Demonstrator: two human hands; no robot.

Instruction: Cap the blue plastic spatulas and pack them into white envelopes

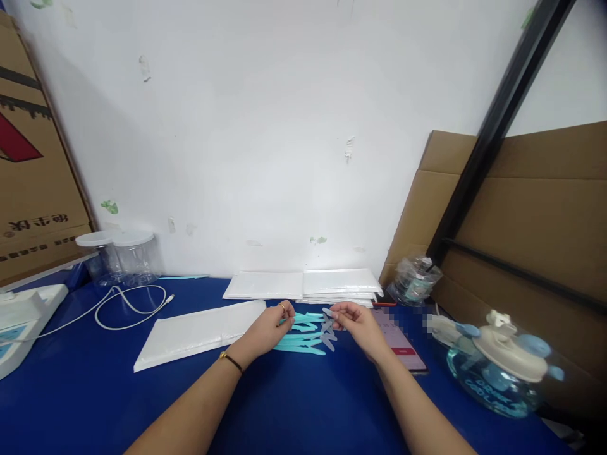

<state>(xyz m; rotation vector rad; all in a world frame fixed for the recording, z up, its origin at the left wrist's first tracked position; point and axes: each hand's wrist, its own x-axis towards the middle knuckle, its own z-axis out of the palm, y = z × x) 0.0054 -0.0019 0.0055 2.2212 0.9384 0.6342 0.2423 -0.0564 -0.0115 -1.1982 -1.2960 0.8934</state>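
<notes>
Several slim teal sticks with grey translucent tips, which look like eyebrow razors [303, 343], lie side by side on the blue tabletop [294, 404]. Their grey blade caps [327, 339] point right. My left hand [268, 328] is closed in a pinch at the teal handle end of one razor, above the others. At the other end, my right hand [356, 323] pinches a grey cap between thumb and fingers. Part of the razors is hidden behind my left fingers. A white padded mailer [194, 332] lies just left of my left hand.
White mailers [339, 281] are stacked by the wall. A phone [403, 344] lies beside my right forearm, with a blue water bottle [502, 366] farther right. To the left are clear jars [135, 259], a white cable [128, 325] and a white device [28, 316].
</notes>
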